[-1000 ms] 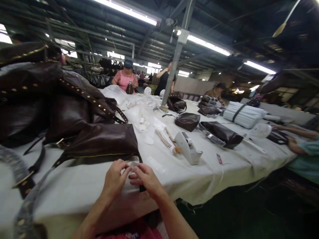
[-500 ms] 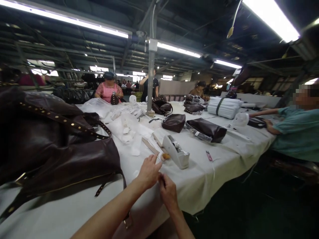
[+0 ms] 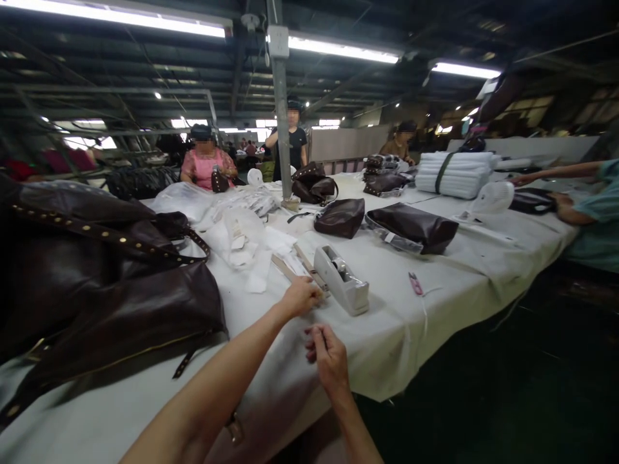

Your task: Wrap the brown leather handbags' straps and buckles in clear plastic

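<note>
My left hand (image 3: 302, 298) reaches over the table beside a grey tape dispenser (image 3: 342, 280). Its fingers are curled down and closed, and whatever lies under them is hidden. Closer to me, at the table's front edge, is my right hand (image 3: 329, 354). Thumb and fingers are pressed together there; anything between them is too small to make out. Flat beige strips (image 3: 285, 267) lie just beyond my left hand. To the left rests a large dark brown leather bag (image 3: 159, 309) with a studded strap (image 3: 97, 227) and a zip.
Pink thread snips (image 3: 415, 284) lie right of the dispenser. Dark pouches (image 3: 340, 218), a wrapped dark bag (image 3: 416, 227), loose white wrapping (image 3: 242, 238) and a tied white stack (image 3: 452, 174) cover the far side. A post (image 3: 282, 122) rises mid-table. Several co-workers are around it.
My left hand has moved forward, away from my right, and curled over the spot where a small orange-brown thing showed. My right hand's fingers have shifted slightly. The view has turned right.
</note>
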### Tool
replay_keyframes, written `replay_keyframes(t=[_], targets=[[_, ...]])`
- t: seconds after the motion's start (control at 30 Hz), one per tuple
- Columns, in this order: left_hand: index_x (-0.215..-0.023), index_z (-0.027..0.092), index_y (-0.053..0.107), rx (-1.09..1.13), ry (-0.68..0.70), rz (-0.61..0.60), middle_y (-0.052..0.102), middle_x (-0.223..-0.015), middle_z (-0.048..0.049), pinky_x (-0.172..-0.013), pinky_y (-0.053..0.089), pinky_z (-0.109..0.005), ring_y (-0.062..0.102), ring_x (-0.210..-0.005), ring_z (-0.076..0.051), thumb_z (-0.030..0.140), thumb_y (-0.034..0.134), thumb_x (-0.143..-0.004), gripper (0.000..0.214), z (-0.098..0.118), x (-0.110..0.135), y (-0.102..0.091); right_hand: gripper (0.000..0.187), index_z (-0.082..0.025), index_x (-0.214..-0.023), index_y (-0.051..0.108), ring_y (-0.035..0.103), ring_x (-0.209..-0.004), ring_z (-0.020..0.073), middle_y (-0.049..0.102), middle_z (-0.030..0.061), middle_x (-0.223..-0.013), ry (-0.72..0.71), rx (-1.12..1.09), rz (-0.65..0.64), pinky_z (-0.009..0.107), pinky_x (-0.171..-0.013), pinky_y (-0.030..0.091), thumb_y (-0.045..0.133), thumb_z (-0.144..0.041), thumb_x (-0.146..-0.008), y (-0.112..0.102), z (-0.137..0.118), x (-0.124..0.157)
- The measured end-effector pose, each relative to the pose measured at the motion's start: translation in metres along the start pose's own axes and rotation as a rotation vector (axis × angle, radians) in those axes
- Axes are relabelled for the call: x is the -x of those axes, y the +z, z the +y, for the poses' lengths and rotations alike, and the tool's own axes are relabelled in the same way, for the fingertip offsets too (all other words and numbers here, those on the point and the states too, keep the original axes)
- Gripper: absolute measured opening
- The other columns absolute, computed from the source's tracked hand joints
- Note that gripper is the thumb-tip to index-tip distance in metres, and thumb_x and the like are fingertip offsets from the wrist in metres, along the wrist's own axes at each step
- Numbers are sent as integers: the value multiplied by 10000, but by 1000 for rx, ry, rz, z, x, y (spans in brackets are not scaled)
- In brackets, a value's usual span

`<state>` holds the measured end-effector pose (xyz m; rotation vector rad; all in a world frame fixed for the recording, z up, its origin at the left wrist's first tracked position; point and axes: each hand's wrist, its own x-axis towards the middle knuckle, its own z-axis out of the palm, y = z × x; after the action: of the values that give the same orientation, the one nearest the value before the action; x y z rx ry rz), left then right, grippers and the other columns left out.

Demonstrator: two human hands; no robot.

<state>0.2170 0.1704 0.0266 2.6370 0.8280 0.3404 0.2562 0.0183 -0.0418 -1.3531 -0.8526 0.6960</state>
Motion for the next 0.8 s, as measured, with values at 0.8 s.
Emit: replay_keyframes(t=[0.8], targets=[[-871, 156, 594, 867, -431, 486, 597, -819, -15, -722, 433, -253, 528, -793, -164, 404, 565, -831, 253, 29, 330, -48, 347, -184, -635, 545, 419, -474, 87, 503, -47, -531, 90, -127, -576, 206, -442, 355, 720, -478, -694, 116, -104, 103]])
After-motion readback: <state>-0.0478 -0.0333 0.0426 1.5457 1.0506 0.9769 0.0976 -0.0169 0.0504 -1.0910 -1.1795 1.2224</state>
